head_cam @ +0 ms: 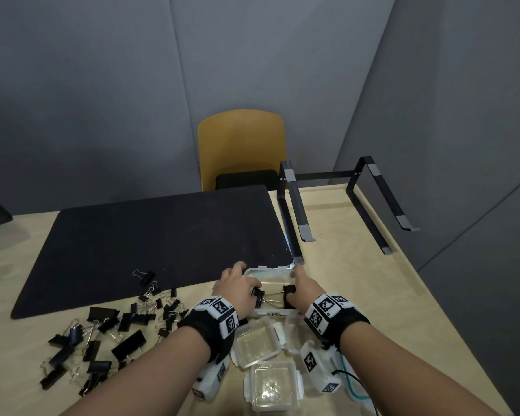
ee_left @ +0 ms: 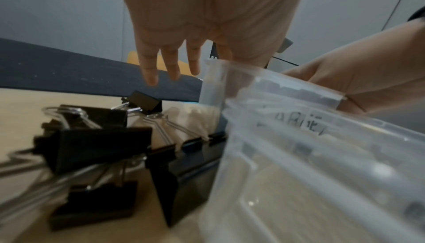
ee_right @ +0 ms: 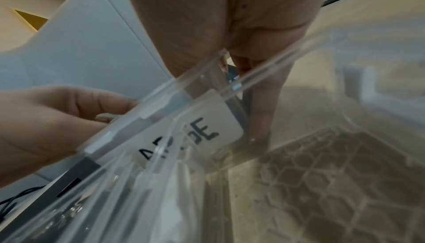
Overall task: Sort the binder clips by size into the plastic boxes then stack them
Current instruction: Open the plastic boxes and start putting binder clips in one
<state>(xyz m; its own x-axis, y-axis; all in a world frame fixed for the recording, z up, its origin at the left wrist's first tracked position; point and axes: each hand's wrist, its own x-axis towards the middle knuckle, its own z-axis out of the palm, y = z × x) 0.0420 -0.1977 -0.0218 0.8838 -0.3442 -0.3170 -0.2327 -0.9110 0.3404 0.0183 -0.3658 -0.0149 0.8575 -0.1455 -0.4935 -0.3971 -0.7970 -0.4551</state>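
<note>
At the black rectangular desk mat's (head_cam: 150, 235) near edge, I hold the clear plastic box labelled LARGE (head_cam: 267, 276). My left hand (head_cam: 236, 285) pinches its rim and my right hand (head_cam: 303, 288) wraps its end. Sorting looks barely begun. Next I'd fetch the big black metal binder clips (head_cam: 128, 343).

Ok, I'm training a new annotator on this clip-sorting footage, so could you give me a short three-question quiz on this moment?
1. True or false: only the left hand holds the clear plastic box with the white label; the right hand is off it.
2. Most of the loose black binder clips lie: A) inside the held box; B) on the light wooden table, left of the hands; C) in the right hand.
3. Short answer: what colour is the curved-back chair behind the table?
Key: 1 false, both hands hold it; 2 B; 3 yellow.
</note>
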